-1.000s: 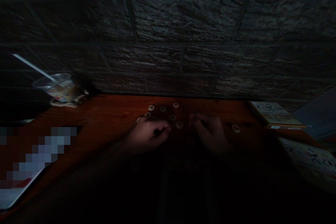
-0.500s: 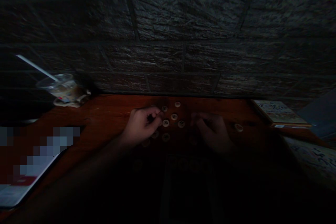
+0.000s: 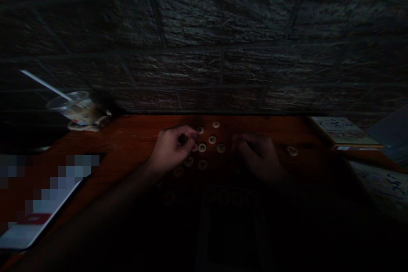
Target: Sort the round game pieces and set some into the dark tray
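Note:
Several round xiangqi pieces with painted characters lie on the brown wooden table (image 3: 137, 136), among them a brightly lit one (image 3: 212, 140) between my hands. My left hand (image 3: 170, 146) is at the left edge of this group, thumb and fingertips pinched together beside a piece (image 3: 202, 148). Whatever sits in that pinch, if anything, is hidden. My right hand (image 3: 258, 153) is curled closed to the right of another piece (image 3: 221, 148), in deep shadow, so its fingertips' contents cannot be made out. Closer to me, a dark open box (image 3: 201, 229) with a row of pieces at its far end is barely visible.
A plastic cup (image 3: 75, 108) with a white straw stands at the left by the stone wall (image 3: 197, 68). Below it lies a tablet-like screen (image 3: 38, 221), partly blurred out. On the right are two patterned flat boxes, one at the back (image 3: 346, 131) and one nearer (image 3: 379, 182). A lone piece (image 3: 292, 151) lies right of my right hand.
My left thumb and fingertips have come closer together. My right hand looks nearly unchanged. The whole view has shifted slightly.

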`<state>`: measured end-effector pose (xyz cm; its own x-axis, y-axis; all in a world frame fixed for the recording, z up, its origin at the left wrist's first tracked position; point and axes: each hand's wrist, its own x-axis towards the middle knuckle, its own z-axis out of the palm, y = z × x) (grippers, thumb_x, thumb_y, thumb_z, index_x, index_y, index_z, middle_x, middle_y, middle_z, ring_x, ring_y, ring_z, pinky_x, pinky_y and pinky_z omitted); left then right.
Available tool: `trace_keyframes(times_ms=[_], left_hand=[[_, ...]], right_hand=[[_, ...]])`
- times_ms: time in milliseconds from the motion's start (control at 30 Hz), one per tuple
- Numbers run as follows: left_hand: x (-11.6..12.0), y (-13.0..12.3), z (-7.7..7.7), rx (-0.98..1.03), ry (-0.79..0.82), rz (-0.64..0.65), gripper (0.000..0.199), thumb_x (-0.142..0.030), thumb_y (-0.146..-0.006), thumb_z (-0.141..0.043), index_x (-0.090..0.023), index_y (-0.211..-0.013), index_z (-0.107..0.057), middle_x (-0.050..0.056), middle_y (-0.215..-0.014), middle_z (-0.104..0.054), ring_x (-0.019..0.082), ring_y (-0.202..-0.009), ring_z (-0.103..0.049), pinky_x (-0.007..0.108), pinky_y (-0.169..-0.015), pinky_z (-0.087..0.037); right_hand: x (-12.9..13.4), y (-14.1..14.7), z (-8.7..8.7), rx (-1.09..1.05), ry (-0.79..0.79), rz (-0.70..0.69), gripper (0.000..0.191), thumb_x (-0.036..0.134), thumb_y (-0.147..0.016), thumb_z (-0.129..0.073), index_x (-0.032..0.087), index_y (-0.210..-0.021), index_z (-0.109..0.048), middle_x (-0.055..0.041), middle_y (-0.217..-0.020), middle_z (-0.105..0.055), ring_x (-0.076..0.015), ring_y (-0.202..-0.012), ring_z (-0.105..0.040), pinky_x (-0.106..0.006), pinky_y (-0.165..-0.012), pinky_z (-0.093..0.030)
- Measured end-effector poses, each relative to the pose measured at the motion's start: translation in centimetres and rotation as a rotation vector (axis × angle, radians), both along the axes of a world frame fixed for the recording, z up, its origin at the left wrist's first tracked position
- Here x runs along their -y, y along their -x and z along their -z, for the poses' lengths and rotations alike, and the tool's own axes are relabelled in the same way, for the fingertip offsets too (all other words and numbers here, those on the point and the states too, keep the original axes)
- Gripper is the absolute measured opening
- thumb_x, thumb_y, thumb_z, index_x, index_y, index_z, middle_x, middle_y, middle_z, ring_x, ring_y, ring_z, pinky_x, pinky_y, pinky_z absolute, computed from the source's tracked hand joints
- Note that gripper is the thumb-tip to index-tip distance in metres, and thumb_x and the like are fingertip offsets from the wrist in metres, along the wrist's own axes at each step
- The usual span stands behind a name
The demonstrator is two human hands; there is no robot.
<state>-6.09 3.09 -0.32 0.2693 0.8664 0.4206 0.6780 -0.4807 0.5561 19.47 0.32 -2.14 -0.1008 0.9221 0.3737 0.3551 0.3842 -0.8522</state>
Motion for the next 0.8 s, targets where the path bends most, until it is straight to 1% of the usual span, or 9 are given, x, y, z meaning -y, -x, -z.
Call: trace_keyframes(times_ms=[133, 267, 367, 467, 567, 633, 733, 800], left_hand=[[0.06, -0.14, -0.04, -0.016, 0.006, 0.03, 0.021, -0.023, -0.091, -0.062, -0.019, -0.104, -0.078, 0.005, -0.097, -0.084, 0.02, -0.086, -0.079, 0.028, -0.072, -0.058], [0.13, -0.3, 0.09, -0.016, 0.013, 0.053, 0.021, -0.024, -0.091, -0.064, -0.019, -0.104, -0.079, 0.006, -0.103, -0.084, 0.021, -0.091, -0.08, 0.029, -0.079, -0.06], [0.12, -0.32, 0.33, -0.01, 0.017, 0.067, 0.02, -0.025, -0.092, -0.066, -0.019, -0.105, -0.079, 0.007, -0.105, -0.084, 0.022, -0.093, -0.079, 0.031, -0.081, -0.061], [0.13, -0.32, 0.47, -0.023, 0.017, 0.075, 0.018, -0.025, -0.092, -0.067, -0.02, -0.104, -0.08, 0.007, -0.103, -0.083, 0.021, -0.091, -0.079, 0.031, -0.081, -0.061], [0.21, -0.36, 0.43, -0.033, 0.036, 0.086, 0.018, -0.026, -0.092, -0.067, -0.02, -0.104, -0.08, 0.006, -0.1, -0.084, 0.02, -0.083, -0.078, 0.031, -0.075, -0.061], [0.28, -0.4, 0.37, -0.033, 0.048, 0.09, 0.018, -0.026, -0.092, -0.066, -0.021, -0.103, -0.08, 0.006, -0.1, -0.084, 0.02, -0.083, -0.078, 0.031, -0.073, -0.061], [0.36, -0.42, 0.32, -0.035, 0.045, 0.09, 0.017, -0.027, -0.093, -0.066, -0.021, -0.102, -0.08, 0.006, -0.099, -0.084, 0.02, -0.085, -0.079, 0.031, -0.075, -0.061], [0.38, -0.41, 0.34, -0.044, 0.053, 0.093, 0.018, -0.028, -0.093, -0.066, -0.021, -0.102, -0.08, 0.006, -0.098, -0.084, 0.02, -0.083, -0.078, 0.031, -0.074, -0.06]], right_hand=[[-0.09, 0.01, 0.11, -0.011, -0.007, -0.003, 0.042, 0.041, -0.099, -0.053, 0.02, -0.063, -0.058, 0.0034, -0.053, -0.049, -0.0105, -0.049, -0.044, -0.025, -0.048, -0.035], [-0.23, 0.04, 0.18, -0.01, -0.004, -0.011, 0.042, 0.042, -0.1, -0.053, 0.02, -0.065, -0.061, 0.0008, -0.059, -0.058, -0.0122, -0.055, -0.052, -0.025, -0.054, -0.041], [-0.25, 0.05, 0.08, -0.004, -0.021, -0.009, 0.04, 0.04, -0.099, -0.054, 0.02, -0.066, -0.062, 0.0013, -0.059, -0.058, -0.0119, -0.055, -0.051, -0.026, -0.054, -0.04], [-0.15, 0.08, -0.08, -0.023, -0.011, -0.018, 0.037, 0.038, -0.099, -0.054, 0.02, -0.067, -0.064, 0.0023, -0.057, -0.056, -0.0113, -0.052, -0.049, -0.026, -0.052, -0.038], [-0.06, 0.1, -0.16, -0.022, 0.002, -0.017, 0.038, 0.037, -0.099, -0.054, 0.02, -0.066, -0.062, 0.0021, -0.057, -0.056, -0.0112, -0.052, -0.049, -0.026, -0.051, -0.038], [-0.07, 0.09, -0.13, -0.014, -0.002, -0.015, 0.039, 0.038, -0.099, -0.053, 0.02, -0.066, -0.063, 0.0021, -0.057, -0.056, -0.0111, -0.052, -0.049, -0.025, -0.051, -0.038], [-0.14, 0.07, -0.05, -0.008, -0.009, -0.003, 0.038, 0.04, -0.098, -0.054, 0.02, -0.067, -0.064, 0.0027, -0.056, -0.054, -0.0108, -0.051, -0.047, -0.025, -0.049, -0.036], [-0.17, 0.08, -0.03, -0.001, -0.012, 0.005, 0.039, 0.041, -0.098, -0.054, 0.02, -0.066, -0.062, 0.0031, -0.055, -0.052, -0.0105, -0.05, -0.046, -0.025, -0.049, -0.036]])
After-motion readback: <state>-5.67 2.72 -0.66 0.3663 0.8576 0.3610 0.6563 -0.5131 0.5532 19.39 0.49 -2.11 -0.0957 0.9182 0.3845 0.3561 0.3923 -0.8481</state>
